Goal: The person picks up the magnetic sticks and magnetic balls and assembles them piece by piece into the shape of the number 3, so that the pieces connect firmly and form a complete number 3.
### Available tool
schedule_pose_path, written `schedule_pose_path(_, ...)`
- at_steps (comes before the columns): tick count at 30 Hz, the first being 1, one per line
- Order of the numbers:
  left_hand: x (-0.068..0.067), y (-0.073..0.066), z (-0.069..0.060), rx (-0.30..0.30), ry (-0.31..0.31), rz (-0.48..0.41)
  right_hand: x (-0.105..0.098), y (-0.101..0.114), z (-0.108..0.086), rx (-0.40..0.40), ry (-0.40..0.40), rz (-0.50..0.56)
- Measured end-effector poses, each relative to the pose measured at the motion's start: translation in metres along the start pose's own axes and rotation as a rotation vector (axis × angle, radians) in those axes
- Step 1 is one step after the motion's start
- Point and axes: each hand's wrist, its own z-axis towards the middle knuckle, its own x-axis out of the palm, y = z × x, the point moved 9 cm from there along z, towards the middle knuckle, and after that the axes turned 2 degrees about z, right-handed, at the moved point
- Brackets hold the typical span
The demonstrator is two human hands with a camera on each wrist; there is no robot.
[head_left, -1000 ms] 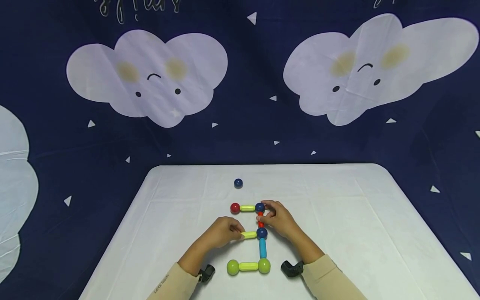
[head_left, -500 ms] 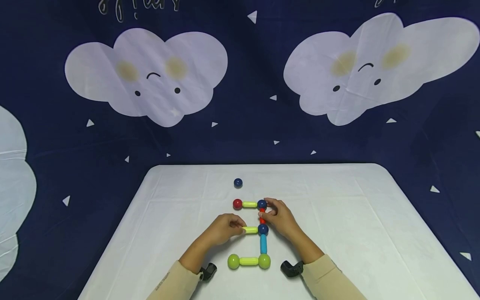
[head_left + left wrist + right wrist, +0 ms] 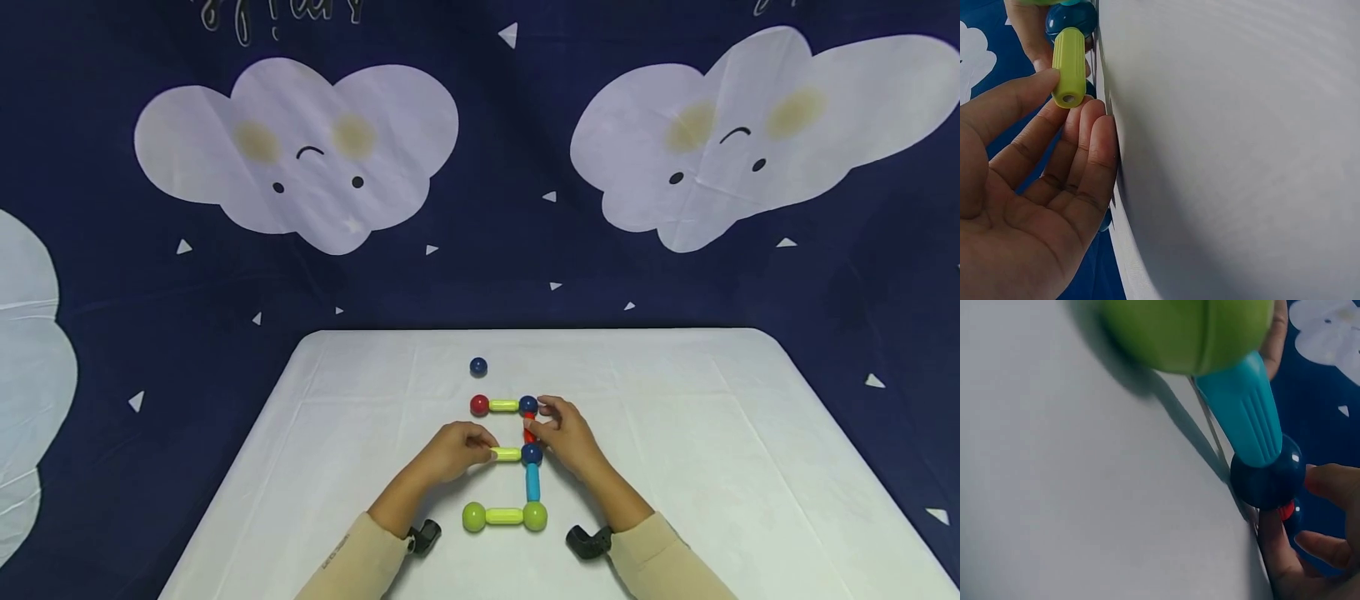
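Magnetic rods and balls form a linked figure on the table. My left hand (image 3: 457, 450) pinches the free end of its middle yellow-green rod (image 3: 1070, 65) between thumb and forefinger. A dark blue ball (image 3: 532, 453) joins that rod to a red rod (image 3: 529, 429) and a light blue rod (image 3: 1244, 409). The right hand (image 3: 566, 433) holds the red rod, fingertips by the upper dark blue ball (image 3: 528, 405). From there a yellow-green rod (image 3: 504, 406) runs left to a red ball (image 3: 479, 406). Nearest me, another rod (image 3: 504, 516) links two green balls (image 3: 535, 516).
A loose dark blue ball (image 3: 478, 367) lies beyond the figure. The white-covered table (image 3: 675, 433) ends at a dark blue cloth (image 3: 495, 292) with printed clouds. A black wrist device (image 3: 588, 542) sits by the right sleeve, another (image 3: 425, 537) by the left.
The linked figure has slid away from me and slightly right, both hands moving along with it. Their holds look the same. The loose blue ball stays in place.
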Motion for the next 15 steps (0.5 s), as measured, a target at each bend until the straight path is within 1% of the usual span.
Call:
schedule_pose_path(3, 0.001, -0.001, 0.000, -0.002, 0.002, -0.002, -0.004, 0.002, -0.007, -0.016, 0.000, -0.029)
schedule_pose_path(6, 0.002, -0.001, 0.001, -0.004, 0.004, -0.002, -0.006, 0.007, -0.017, -0.055, 0.014, -0.077)
schedule_pose_path(11, 0.002, -0.001, 0.001, -0.010, 0.002, -0.012, -0.002, 0.013, -0.033, -0.120, 0.108, -0.129)
schedule_pose_path(15, 0.002, 0.001, 0.001, -0.008, 0.002, -0.012, 0.002, 0.013, -0.040, -0.152, 0.172, -0.179)
